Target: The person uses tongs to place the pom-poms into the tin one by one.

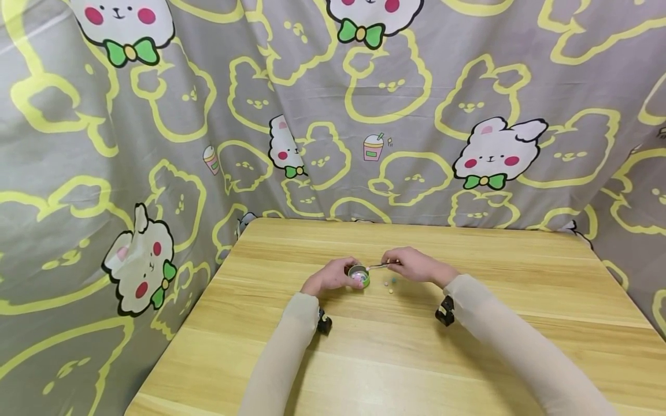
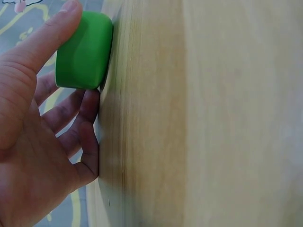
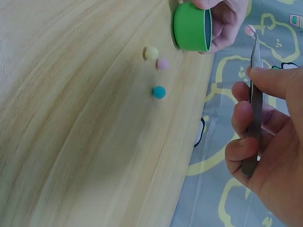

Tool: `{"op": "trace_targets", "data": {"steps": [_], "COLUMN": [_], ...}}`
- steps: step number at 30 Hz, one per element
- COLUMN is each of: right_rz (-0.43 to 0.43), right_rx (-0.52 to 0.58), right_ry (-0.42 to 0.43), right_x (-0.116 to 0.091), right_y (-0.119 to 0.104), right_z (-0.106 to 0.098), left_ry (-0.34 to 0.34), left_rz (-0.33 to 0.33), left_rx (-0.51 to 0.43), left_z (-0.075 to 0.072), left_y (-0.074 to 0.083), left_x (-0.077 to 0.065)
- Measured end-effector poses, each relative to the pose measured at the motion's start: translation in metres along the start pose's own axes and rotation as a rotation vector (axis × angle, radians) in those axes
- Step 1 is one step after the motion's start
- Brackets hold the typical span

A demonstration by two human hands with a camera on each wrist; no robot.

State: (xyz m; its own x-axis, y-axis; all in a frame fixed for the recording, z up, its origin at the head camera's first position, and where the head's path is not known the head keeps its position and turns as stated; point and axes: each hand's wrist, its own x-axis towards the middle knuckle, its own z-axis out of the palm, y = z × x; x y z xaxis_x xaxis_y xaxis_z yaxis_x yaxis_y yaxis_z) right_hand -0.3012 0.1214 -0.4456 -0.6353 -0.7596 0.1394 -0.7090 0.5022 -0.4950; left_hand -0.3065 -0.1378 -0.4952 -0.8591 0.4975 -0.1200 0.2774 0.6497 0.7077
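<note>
My left hand (image 1: 335, 274) grips a small round green container (image 2: 83, 52) on the table, thumb on one side and fingers on the other. Pale and pinkish contents show inside it in the head view, too small to make out. In my right hand (image 1: 415, 266) I hold metal tweezers (image 3: 256, 106). Their tips pinch a small pale pink ball (image 3: 249, 30), raised off the table near the container's rim. On the tabletop beside the container lie three loose balls: a yellow ball (image 3: 151, 53), a pink ball (image 3: 163, 63) and a blue ball (image 3: 159, 91).
The wooden table (image 1: 364, 358) extends around both hands. A grey curtain (image 1: 322, 92) with yellow outlines and cartoon animals hangs behind the table and along its sides. A black strap-on device (image 1: 445, 312) sits at the right wrist, another black device (image 1: 324, 322) at the left.
</note>
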Motion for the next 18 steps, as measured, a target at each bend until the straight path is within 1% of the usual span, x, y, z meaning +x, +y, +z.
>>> {"op": "trace_targets", "data": {"steps": [4, 18], "right_rz": [0.007, -0.016], "right_rx": [0.007, -0.004], "right_ry": [-0.01, -0.009], "right_x": [0.003, 0.014], "right_y": [0.001, 0.004], "right_z": [0.004, 0.014], "left_ry": [0.002, -0.005], "left_rz": [-0.005, 0.002], "left_rx": [-0.004, -0.006], "left_z": [0.0, 0.0], "left_y": [0.0, -0.001], "left_x": [0.0, 0.0]}}
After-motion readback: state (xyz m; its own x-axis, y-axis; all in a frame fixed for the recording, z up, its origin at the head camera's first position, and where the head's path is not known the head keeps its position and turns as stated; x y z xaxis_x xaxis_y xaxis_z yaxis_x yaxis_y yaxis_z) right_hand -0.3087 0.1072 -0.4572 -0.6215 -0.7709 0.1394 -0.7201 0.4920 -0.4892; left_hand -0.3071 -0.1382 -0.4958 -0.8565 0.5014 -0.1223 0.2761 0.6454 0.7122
